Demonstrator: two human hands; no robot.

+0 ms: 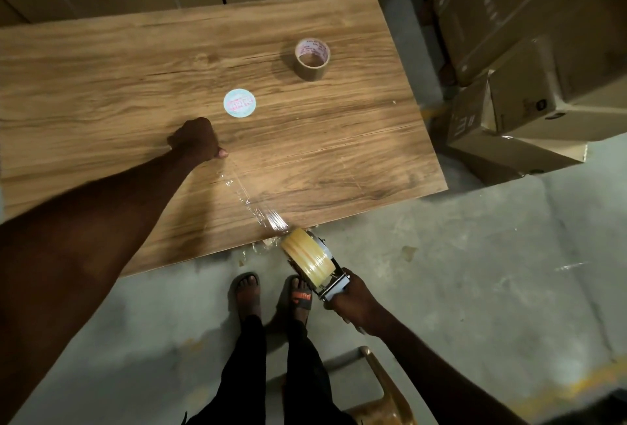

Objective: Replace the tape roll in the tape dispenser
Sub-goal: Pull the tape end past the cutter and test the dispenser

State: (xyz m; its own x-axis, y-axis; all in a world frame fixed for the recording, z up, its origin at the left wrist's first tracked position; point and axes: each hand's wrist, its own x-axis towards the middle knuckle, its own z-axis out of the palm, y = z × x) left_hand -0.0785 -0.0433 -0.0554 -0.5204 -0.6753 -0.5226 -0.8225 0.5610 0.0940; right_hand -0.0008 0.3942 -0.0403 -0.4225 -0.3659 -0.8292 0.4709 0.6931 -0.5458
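While my left hand (195, 139) presses down on the wooden worktop (112, 92) as a closed fist, thumb tip showing at its right edge, a strip of clear tape (252, 200) runs from under it toward the near edge. That strip is wrinkled and shiny, and it leads diagonally down to the tape dispenser (325, 280), which I hold out past the worktop's near edge, over the floor. My right hand (353, 302) is wrapped tightly around the dispenser's handle, fingers curled under it. A full roll of clear tape (307, 256) sits mounted in the dispenser, its yellowish face turned up toward the camera.

Farther back on the worktop, a nearly spent brown roll (312, 59) lies flat, mostly cardboard core with pink print on the inner ring. Between it and my left hand, a round pale-blue label disc (239, 103) with pink lettering lies flat, just beyond my knuckles and apart from them.

Scraps of clear tape (261, 246) cling along the worktop's near edge beside the dispenser. Cardboard boxes (529, 102) are stacked to the right of the worktop. My sandalled feet (271, 292) stand on the concrete floor below the dispenser.
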